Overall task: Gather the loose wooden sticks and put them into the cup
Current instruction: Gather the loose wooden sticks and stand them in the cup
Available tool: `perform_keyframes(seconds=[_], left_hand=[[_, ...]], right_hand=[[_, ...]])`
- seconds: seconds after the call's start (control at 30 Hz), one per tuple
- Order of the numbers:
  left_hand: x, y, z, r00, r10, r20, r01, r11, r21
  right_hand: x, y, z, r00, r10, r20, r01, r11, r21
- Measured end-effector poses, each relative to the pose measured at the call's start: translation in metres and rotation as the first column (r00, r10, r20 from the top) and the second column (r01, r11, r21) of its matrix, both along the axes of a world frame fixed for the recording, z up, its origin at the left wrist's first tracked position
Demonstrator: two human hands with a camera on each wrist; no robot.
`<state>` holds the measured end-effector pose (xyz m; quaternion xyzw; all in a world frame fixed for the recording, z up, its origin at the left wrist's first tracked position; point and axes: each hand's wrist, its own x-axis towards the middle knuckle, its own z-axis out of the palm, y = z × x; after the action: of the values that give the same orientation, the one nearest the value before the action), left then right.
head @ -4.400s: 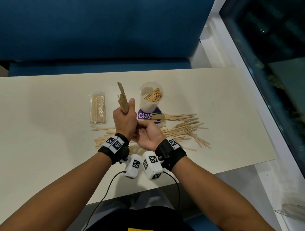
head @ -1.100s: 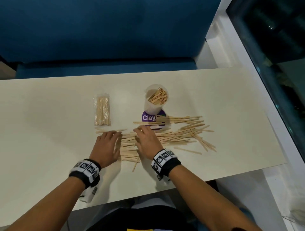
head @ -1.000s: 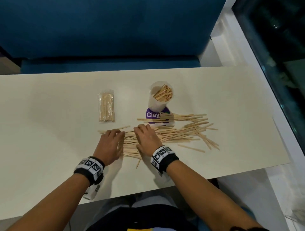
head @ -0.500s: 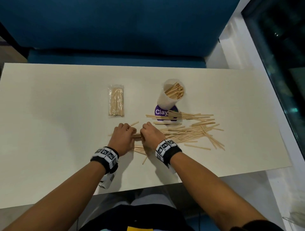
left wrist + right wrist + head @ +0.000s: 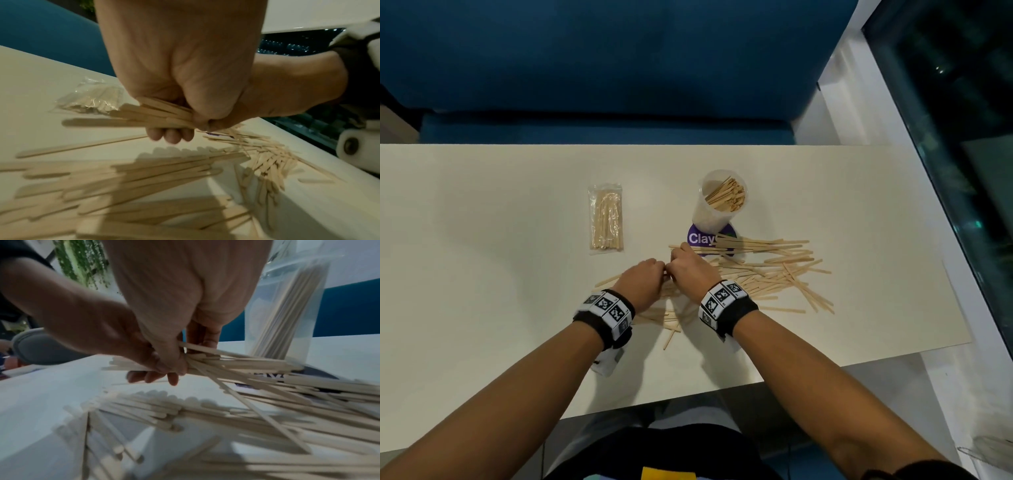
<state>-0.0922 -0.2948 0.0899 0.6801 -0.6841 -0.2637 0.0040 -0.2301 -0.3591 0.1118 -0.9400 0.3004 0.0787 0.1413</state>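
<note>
Left hand and right hand, both clenched on one bundle of sticks just in front of the cup. Sticks appear light, stiff and smooth, so likely to slide; best gripped mid-length.

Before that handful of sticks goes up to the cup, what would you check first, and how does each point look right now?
1. Left hand grips the bundle of sticks: ok.
2. Right hand holds the same bundle at its other end: ok.
3. Bundle lined up neatly: not ok, some sticks splay out in the right wrist view.
4. Cup upright with an open mouth: ok.
5. Room left in the cup: ok, its sticks lean to one side.
6. Loose sticks on the table between hands and cup: not ok, they lie against its base.
</note>
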Motion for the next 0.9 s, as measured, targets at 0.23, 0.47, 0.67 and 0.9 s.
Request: perform_keyframes(seconds=[0.23,0.47,0.67,0.9], left_hand=[[0.012,0.013,-0.001,1.0,0.029,-0.012,-0.028,0.996,0.09],[0.027,0.033,0.004,0.946,0.317,-0.061,-0.311,0.946,0.086],[0.009,0.024,0.008,0.786,0.488,-0.38,-0.476,0.869,0.132],[-0.014,0.013,0.024,0.633,0.494,-0.597,-0.504,0.847,0.166]], right_hand=[[-0.025,-0.026,0.002,0.973,-0.137,0.184,0.113,0.984,0.136],[-0.041,-0.041,0.028,0.657,-0.527,0.539,0.377,0.849,0.37],[-0.024,-0.031,0.039,0.373,-0.844,0.384,0.463,0.528,0.712],[-0.003,-0.003,0.029,0.228,-0.957,0.182,0.467,0.271,0.841]])
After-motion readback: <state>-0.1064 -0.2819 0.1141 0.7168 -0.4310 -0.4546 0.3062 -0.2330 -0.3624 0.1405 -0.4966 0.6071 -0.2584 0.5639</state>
